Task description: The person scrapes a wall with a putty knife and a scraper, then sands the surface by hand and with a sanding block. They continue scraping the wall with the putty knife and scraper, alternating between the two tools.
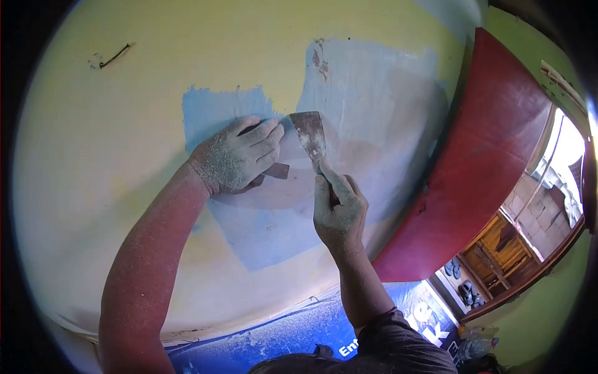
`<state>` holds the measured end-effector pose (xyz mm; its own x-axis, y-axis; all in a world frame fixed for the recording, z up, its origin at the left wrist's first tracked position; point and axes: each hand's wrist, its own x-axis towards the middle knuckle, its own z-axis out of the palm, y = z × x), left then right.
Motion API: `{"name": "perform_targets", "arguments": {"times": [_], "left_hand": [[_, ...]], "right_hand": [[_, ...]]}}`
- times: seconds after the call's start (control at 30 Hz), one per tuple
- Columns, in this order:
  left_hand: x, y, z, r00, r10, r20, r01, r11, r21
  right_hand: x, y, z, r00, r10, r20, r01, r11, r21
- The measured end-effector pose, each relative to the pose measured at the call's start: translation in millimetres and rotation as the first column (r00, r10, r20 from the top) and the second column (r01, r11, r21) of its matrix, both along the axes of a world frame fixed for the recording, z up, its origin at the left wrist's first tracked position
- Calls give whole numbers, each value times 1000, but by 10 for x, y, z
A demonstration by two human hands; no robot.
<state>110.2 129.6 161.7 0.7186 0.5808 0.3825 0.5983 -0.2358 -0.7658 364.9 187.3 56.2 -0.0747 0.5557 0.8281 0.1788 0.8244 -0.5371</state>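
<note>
Dust covers my left hand (pixel 240 156), which lies against the pale wall (pixel 93 156) over a blue patch (pixel 218 109). A small dark flat piece (pixel 277 171) sticks out from under its fingers, and the hand is closed round it. My right hand (pixel 341 209) grips the handle of a putty knife (pixel 308 134), its wide, stained blade pointing up beside my left hand. The blade is at the wall, on a lighter blue-grey area; whether its edge touches cannot be told.
A dark red panel (pixel 473 156) stands out at the right, near my right arm. Below lies a dusty blue printed sheet (pixel 268 343). Shoes (pixel 467 293) and plastic bottles (pixel 478 348) are at the lower right. A short wire (pixel 115 56) pokes from the wall at the upper left.
</note>
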Motion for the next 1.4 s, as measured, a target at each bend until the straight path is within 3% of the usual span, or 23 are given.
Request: {"name": "perform_targets", "arguments": {"times": [0.17,0.27,0.37,0.47,0.67,0.77,0.8,0.93,1.1,1.13,1.23,1.33,1.4], "left_hand": [[-6,3,19,1000,-16,-8,16,999,36],[-16,20,-22,1000,-14,-8,14,999,30],[6,5,-8,1000,-26,-1,26,1000,8],[-7,9,19,999,-24,-23,25,998,58],[-21,46,-25,998,-55,-19,56,997,48],[-12,18,23,997,-12,-71,19,995,99],[6,14,23,996,0,-87,10,994,113],[29,-8,36,999,0,-53,2,1000,28],[-9,40,-7,998,-54,-43,58,992,110],[-9,47,-12,999,-51,-19,53,995,90],[-19,25,8,998,-58,-20,59,997,41],[-20,56,-9,997,-82,8,81,996,43],[-10,54,-24,998,-65,-23,66,995,78]], "right_hand": [[-107,120,-187,995,19,-101,-8,995,104],[-64,24,71,999,-26,-37,26,1000,13],[-27,5,42,998,-60,4,60,997,39],[-69,100,-127,997,-10,-78,16,996,88],[-60,57,272,996,-92,21,91,995,34],[-9,29,15,997,-71,15,68,988,138],[-74,10,26,997,-47,-67,56,988,144],[-66,28,235,995,-102,-15,103,988,118],[-37,-38,39,994,-97,54,87,984,156],[-72,-77,-8,998,-63,15,62,996,65],[-57,-95,164,991,-119,60,114,989,93],[-148,0,220,997,-77,-27,80,990,115],[-37,-72,126,993,-108,49,101,987,122]]}}
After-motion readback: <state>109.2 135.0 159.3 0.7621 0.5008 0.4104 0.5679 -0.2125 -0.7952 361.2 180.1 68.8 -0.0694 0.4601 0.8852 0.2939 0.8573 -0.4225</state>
